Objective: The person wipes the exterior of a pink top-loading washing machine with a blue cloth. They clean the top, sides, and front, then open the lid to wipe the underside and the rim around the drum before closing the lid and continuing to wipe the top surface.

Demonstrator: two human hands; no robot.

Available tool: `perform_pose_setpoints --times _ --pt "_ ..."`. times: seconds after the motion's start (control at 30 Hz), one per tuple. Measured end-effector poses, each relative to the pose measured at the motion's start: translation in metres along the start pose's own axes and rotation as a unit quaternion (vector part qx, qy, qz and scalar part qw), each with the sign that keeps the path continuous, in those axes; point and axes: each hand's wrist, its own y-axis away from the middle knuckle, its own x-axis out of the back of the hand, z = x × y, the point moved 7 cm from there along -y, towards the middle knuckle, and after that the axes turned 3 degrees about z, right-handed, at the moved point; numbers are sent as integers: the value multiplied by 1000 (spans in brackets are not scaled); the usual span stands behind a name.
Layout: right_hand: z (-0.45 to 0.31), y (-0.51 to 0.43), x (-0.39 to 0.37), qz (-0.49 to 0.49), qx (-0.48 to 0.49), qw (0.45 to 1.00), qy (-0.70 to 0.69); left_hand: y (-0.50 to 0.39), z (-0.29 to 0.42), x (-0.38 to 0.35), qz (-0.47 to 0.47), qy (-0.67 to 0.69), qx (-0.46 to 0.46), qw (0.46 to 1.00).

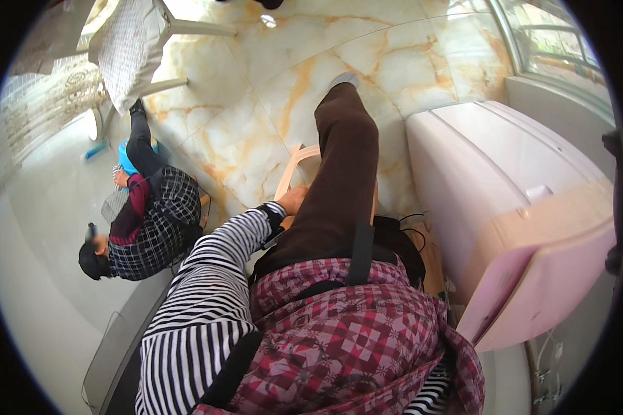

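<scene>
My left hand (293, 200) reaches down beside my thigh and is at the edge of a peach-coloured plastic stool (289, 171). Its fingers are partly hidden behind my brown trouser leg (342, 150), so I cannot tell whether they grip the stool. My right hand is out of view; only a piece of striped sleeve (431, 389) shows on that side, under the patterned apron (342, 332).
At the left another person (156, 223) sits low beside a blue container (126, 158). A cloth-covered chair (130, 52) stands at the upper left. A large pinkish-white cabinet-like appliance (477, 171) is close on my right, near a window (555, 46). The floor (259, 98) is marble-patterned.
</scene>
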Motion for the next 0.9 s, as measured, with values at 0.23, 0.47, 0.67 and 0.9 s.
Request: perform_pose_setpoints --times 0.23,0.47,0.67,0.9 --pt "-8 10 -12 27 -22 998 47 -10 -19 -23 -22 74 52 996" --pt "-19 6 2 46 -28 997 54 29 -57 -45 23 16 82 996" --pt "-13 -3 10 61 -53 995 60 64 -91 -5 45 -12 214 976" --pt "-5 -10 37 61 -73 995 23 68 -61 27 110 -32 159 981"
